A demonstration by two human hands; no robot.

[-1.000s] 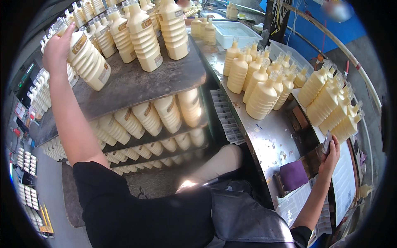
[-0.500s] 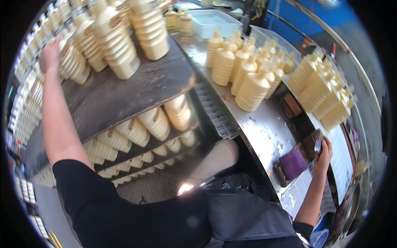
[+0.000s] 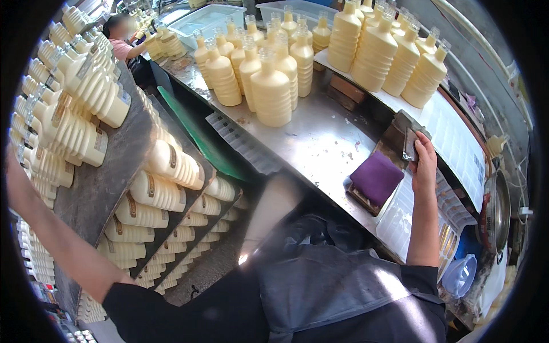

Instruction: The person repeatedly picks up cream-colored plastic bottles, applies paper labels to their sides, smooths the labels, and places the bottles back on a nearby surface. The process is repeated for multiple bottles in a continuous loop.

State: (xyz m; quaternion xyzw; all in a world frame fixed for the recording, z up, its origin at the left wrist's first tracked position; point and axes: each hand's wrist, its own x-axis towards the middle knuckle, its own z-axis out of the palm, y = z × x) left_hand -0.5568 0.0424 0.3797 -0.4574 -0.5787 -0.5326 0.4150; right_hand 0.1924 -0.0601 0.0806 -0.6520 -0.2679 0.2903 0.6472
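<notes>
My left hand [image 3: 15, 178] is at the dim left rim of the picture, beside cream bottles [image 3: 48, 153] with ribbed bodies and clear necks on a dark shelf. Its fingers are lost in the rim, so I cannot tell whether they touch a bottle. Over the right side of the metal bench [image 3: 320, 150], my right hand [image 3: 424, 164] is closed on a small flat grey rectangular piece [image 3: 409, 144]. Just left of that hand lies a folded purple cloth [image 3: 376, 178] on a worn block. Cream bottles without visible labels [image 3: 271, 94] stand upright farther back on the bench.
More cream bottles [image 3: 374, 54] stand on a raised ledge at the right. Lower rack shelves [image 3: 171, 220] hold several labelled ones. A clear plastic tub [image 3: 200, 26] sits at the back, near a co-worker in a pink sleeve [image 3: 121, 50]. A blue-tinted basin [image 3: 459, 275] is lower right.
My view has swung left, bringing the co-worker into the picture. My left hand has shifted from the bottles on the shelf top toward the left rim. My right hand keeps the grey piece.
</notes>
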